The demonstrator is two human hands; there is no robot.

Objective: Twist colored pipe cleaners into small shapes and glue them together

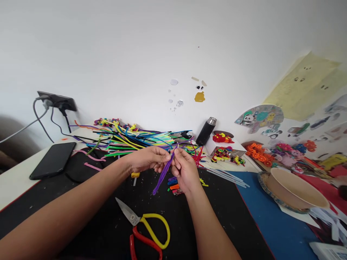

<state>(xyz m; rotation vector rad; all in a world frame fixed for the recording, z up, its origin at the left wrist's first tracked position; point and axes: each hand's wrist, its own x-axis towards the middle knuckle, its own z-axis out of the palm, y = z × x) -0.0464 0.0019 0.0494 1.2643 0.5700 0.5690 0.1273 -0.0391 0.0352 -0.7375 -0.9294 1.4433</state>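
Purple pipe cleaners (162,179), bunched lengthwise, hang slantwise between my two hands above the black mat. My left hand (150,159) pinches them near the upper end from the left. From the right, my right hand (185,168) grips the same end between thumb and fingers. Below lie scissors (137,219) with one yellow and one red handle, blades apart. Short cut pieces in blue and orange (175,186) rest beside my right wrist. Left of the bunch is a small yellow piece on a pale stick (135,176).
A heap of colourful pipe cleaners (135,141) lies along the wall. A black phone (52,160) is at the left. A black flask (206,131), a white box (225,144) with small figures, and a beige bowl (299,187) stand toward the right. Pale sticks (227,177) cross the mat's edge.
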